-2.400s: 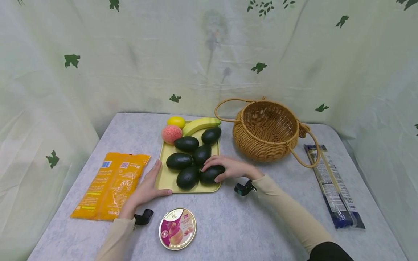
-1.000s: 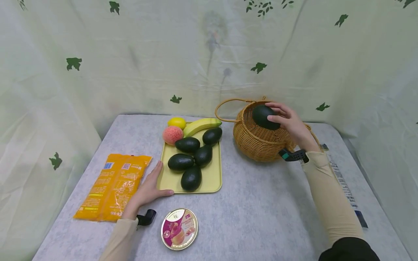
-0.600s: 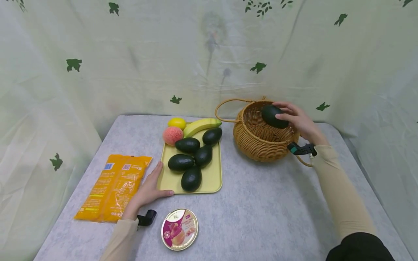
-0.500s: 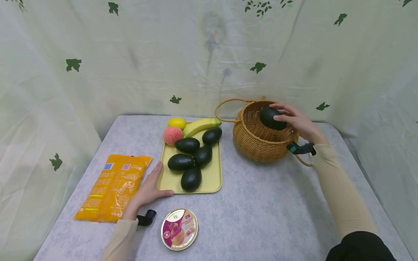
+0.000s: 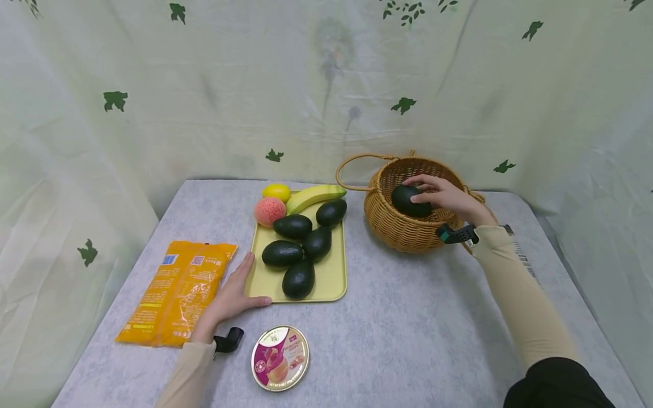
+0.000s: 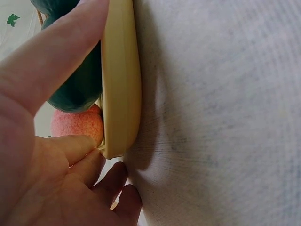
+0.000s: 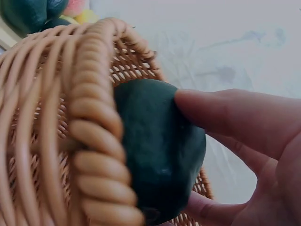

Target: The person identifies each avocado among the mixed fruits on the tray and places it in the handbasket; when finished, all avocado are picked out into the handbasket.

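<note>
My right hand holds a dark green avocado inside the mouth of the wicker basket. In the right wrist view the thumb and fingers grip this avocado just past the braided rim. My left hand rests along the left and front edge of the yellow tray, fingers and thumb spread. On the tray lie several avocados, a banana, a pink peach-like fruit and a lemon. The left wrist view shows the fingers touching the tray's side.
An orange plastic packet lies left of the tray. In front stands a round tin with a fruit picture. Behind the right forearm, a long packet is mostly hidden. One looped basket handle leans out toward the tray.
My right hand has picked the front right avocado off the tray and carried it to the basket, then lowered it inside and slightly left. The left hand stays at the tray.
</note>
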Demonstrator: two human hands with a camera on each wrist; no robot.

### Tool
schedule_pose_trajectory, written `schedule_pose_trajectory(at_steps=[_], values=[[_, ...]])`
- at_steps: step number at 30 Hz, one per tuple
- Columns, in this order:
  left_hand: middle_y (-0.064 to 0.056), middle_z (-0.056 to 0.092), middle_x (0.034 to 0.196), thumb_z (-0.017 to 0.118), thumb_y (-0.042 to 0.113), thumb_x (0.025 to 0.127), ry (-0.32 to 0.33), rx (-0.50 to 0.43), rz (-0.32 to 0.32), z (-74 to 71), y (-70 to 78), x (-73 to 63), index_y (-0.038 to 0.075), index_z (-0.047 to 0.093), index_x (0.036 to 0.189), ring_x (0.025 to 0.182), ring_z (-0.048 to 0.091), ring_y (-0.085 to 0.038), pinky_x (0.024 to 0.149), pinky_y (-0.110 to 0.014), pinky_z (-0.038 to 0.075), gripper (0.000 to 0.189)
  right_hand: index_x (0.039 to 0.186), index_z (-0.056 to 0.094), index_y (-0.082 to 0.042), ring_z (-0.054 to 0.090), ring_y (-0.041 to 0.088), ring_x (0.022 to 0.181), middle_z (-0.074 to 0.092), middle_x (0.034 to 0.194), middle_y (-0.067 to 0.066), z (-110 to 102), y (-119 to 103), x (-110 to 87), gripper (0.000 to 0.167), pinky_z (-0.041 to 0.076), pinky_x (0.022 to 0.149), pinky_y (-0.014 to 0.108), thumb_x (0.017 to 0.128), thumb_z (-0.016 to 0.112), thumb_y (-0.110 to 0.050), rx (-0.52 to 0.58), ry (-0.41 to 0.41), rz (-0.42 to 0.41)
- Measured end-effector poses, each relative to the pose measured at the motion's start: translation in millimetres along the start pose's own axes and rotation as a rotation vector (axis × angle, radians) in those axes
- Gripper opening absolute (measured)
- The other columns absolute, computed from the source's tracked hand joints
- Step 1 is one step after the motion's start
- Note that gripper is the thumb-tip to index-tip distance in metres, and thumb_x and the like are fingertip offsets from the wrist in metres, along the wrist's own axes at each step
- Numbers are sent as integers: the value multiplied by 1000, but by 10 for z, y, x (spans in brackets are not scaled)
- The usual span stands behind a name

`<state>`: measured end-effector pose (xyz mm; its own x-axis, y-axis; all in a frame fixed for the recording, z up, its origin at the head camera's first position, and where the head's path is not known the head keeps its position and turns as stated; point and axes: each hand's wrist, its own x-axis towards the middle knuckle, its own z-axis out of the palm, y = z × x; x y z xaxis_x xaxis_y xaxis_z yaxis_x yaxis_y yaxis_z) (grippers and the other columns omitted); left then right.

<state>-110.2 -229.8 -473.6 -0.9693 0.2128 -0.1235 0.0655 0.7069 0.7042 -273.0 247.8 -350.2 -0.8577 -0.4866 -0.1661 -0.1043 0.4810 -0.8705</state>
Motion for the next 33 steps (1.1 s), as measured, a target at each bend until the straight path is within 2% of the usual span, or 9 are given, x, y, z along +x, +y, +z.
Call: schedule_pose_trajectory(at_steps=[9, 14, 19, 25, 29, 33], values=[[-26, 7, 156, 82, 36, 75, -4, -1, -11, -5, 21, -22, -5, 9, 150, 140, 10, -45, 110, -58, 12, 113, 137, 46, -4, 34, 40, 130, 38, 143, 20, 110, -30, 62, 44, 36, 98, 59, 97, 57, -17, -128, -69, -26], [-26, 7, 156, 82, 35, 75, -4, -9, -12, -6, 29, -17, -6, 9, 150, 140, 10, -45, 111, -58, 11, 112, 136, 46, -1, 49, 39, 118, 49, 131, 26, 128, -80, 27, 38, 44, 93, 55, 99, 50, -9, -164, -49, -20], [-26, 6, 156, 81, 36, 75, -5, -2, -12, -3, 19, -12, -5, 9, 150, 140, 10, -44, 111, -58, 11, 112, 134, 48, -1, 52, 37, 115, 51, 131, 25, 117, -61, -5, 37, 45, 92, 55, 100, 51, -15, -199, -4, -21], [-26, 6, 156, 81, 35, 75, -5, -8, -8, -4, 29, -7, -5, 9, 150, 140, 10, -44, 111, -58, 11, 112, 135, 47, -1, 53, 35, 113, 51, 131, 21, 78, -103, -107, 39, 47, 90, 49, 101, 50, -19, -78, 98, -47], [-26, 6, 156, 82, 35, 75, -5, -3, -1, -6, 27, -6, -6, 9, 150, 140, 10, -45, 110, -58, 11, 113, 135, 46, -1, 55, 31, 113, 50, 132, 18, 63, -154, -168, 37, 46, 94, 48, 101, 49, -16, 29, 140, -58], [-26, 6, 156, 81, 35, 75, -1, -1, 3, -10, 11, 2, -6, 9, 150, 141, 9, -44, 111, -58, 11, 112, 136, 45, -3, 56, 26, 111, 50, 132, 17, 114, -232, -223, 38, 47, 94, 42, 101, 50, -17, 84, 148, -86]])
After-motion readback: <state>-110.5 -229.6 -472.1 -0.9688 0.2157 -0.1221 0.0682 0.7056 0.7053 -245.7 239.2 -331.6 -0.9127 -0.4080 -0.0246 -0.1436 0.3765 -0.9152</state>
